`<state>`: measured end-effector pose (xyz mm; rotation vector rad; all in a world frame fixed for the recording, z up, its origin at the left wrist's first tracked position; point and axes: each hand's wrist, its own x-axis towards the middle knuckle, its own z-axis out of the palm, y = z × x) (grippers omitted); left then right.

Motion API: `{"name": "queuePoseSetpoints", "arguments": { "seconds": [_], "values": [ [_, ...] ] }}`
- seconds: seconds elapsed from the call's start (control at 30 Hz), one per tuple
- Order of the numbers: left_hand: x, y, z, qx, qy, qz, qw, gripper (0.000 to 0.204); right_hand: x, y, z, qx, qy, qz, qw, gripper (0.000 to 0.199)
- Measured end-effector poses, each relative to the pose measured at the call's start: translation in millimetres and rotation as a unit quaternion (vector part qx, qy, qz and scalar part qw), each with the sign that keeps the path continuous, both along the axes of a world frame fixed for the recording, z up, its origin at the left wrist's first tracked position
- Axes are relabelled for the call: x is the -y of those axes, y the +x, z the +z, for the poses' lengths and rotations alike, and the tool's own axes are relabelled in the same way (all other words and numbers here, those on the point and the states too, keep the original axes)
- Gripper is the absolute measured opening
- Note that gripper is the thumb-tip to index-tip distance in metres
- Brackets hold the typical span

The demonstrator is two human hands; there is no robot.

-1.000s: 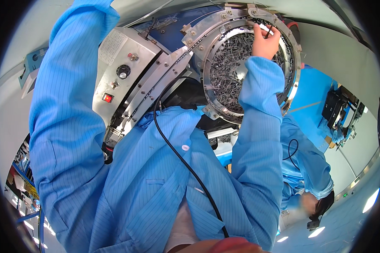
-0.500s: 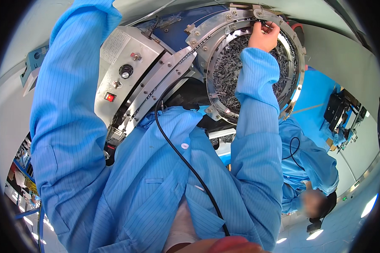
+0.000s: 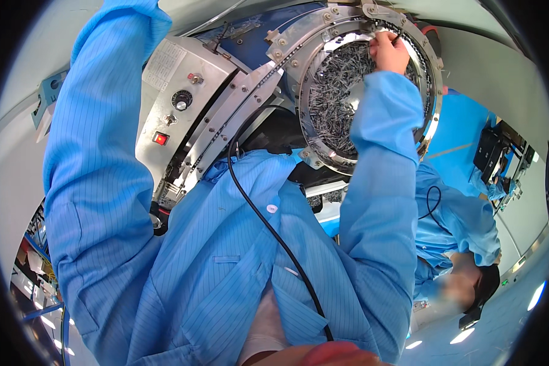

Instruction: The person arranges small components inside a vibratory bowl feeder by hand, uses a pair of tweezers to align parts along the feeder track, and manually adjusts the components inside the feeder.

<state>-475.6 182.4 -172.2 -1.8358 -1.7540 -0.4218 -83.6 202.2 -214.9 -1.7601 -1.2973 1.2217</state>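
My right hand [image 3: 390,53] reaches over the far side of a round metal feeder bowl [image 3: 306,122]. Its fingers are pinched near the inner rim, and a small dark pin-like part [image 3: 398,38] shows at the fingertips. Many small, thin, dark and silvery pins [image 3: 335,100] lie heaped in the bowl. Part of the heap is hidden behind my right sleeve. My left arm [image 3: 100,134] stretches up past the upper edge of the picture, so the left hand is out of sight.
Left of the bowl stands a metal control box [image 3: 180,79] with a black knob [image 3: 181,100] and a lit red switch [image 3: 160,139]. A straight track [image 3: 250,91] slopes from the bowl toward me. A black cable [image 3: 256,210] crosses my front. Another person in blue [image 3: 454,213] works at the right.
My right hand has moved off the bowl's upper rim track, slightly right and nearer to me, over the inner wall. The view has shifted a little, and the other person appears farther right.
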Motion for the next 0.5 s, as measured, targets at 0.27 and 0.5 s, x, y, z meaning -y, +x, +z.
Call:
{"name": "queuePoseSetpoints", "arguments": {
  "seconds": [0.27,0.5],
  "values": [
    [-41.2,-62.7,-48.5,0.086,-0.054,-0.006,0.995,0.034,15.3,10.4,15.1,0.087,0.028,0.088,0.992,0.023],
    [-59.5,-74.4,-73.8,0.120,-0.044,-0.068,0.990,0.033,-1.9,-33.8,-31.6,0.030,0.146,-0.133,0.980,0.025]
  ]
}}
